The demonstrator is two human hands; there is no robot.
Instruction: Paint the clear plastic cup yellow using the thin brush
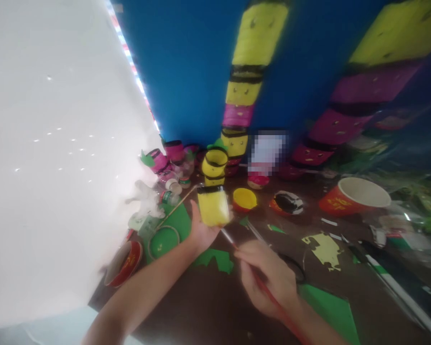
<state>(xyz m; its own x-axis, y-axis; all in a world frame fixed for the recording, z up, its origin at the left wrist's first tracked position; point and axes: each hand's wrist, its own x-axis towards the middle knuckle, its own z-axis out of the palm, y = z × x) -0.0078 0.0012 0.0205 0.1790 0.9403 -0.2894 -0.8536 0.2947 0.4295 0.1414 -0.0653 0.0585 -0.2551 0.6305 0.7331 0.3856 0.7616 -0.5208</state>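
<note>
My left hand (203,233) is wrapped round a yellow cup (214,209) with a black band at its upper edge, held up above the table. In my right hand (267,275) is a paintbrush (261,284) with a red handle. Its pale tip points up at the cup's lower edge; whether it touches I cannot tell. Just beyond the cup sits a small tub of yellow paint (244,198). To the right of that is a tub with black paint (288,202). Scissors (258,233) lie partly hidden behind my right hand.
Green paper (332,311), pale yellow scraps (323,250) and a large red paper cup (355,195) lie on the dark table (187,311). Painted yellow and pink cups (214,163) stand at the back by a blue wall (187,67). A red-rimmed ring (127,263) is at the left edge.
</note>
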